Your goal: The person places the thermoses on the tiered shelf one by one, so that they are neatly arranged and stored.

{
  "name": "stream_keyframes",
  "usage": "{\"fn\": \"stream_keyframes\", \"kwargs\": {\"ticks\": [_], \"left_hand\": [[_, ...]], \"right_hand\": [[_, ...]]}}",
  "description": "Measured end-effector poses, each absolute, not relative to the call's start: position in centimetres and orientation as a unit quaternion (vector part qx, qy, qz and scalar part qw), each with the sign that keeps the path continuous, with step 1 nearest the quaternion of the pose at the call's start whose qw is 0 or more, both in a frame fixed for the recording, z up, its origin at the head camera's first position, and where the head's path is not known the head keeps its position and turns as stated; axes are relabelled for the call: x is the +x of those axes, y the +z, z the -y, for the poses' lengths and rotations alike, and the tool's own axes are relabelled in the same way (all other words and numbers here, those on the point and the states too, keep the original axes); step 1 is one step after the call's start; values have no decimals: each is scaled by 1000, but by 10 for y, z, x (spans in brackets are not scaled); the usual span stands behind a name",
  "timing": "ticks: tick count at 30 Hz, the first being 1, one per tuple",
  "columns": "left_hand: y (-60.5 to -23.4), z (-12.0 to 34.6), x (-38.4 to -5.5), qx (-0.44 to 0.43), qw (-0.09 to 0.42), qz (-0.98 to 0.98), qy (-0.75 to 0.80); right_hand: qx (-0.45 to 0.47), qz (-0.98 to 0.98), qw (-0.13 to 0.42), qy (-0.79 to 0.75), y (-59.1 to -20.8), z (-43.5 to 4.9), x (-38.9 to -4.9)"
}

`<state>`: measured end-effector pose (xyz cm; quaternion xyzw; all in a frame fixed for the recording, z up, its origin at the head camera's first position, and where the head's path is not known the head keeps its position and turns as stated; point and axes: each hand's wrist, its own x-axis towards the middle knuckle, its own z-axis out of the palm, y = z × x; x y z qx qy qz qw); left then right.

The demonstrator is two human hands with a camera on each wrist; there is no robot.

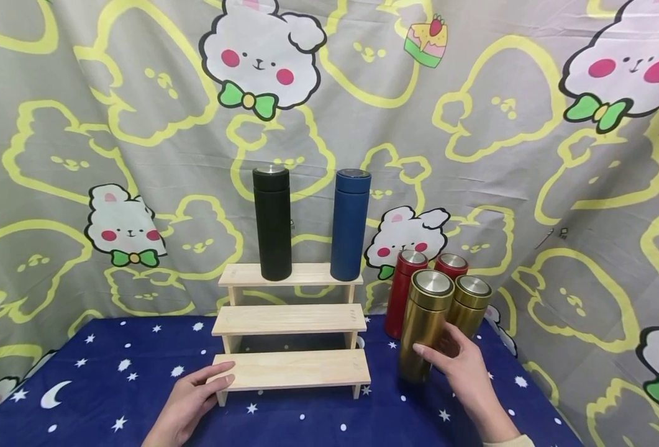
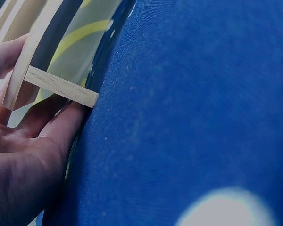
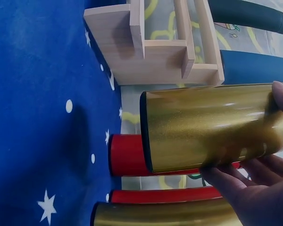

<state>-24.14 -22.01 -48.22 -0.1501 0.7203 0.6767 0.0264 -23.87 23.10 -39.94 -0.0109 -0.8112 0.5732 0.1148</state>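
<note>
Right of the wooden stand (image 1: 290, 318), over the cloth (image 1: 284, 419) | right hand (image 1: 466, 366), the nearer one, is holding the front gold bottle (image 1: 423, 323), fingers (image 3: 222, 181) wrapping its side, long axis running near upright | left hand (image 1: 191, 397) is gripping the bottom step's (image 1: 292, 369) left end

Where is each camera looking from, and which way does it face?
Head: on the head, facing forward and down at the wooden stand; left hand and right hand show.
Left wrist: on that wrist, facing the wooden stand's end and blue cloth; only left hand shows.
Right wrist: on that wrist, facing the gold flask; only right hand shows.
Head and right wrist share the blue flask.
</note>
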Motion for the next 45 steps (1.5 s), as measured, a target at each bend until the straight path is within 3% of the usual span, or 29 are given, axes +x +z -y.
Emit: {"fn": "stream_keyframes", "kwargs": {"ticks": [45], "left_hand": [[-481,219,-241,-145,22,-723,675]], "right_hand": [[48,780,104,615,-364,-192,-249]]}}
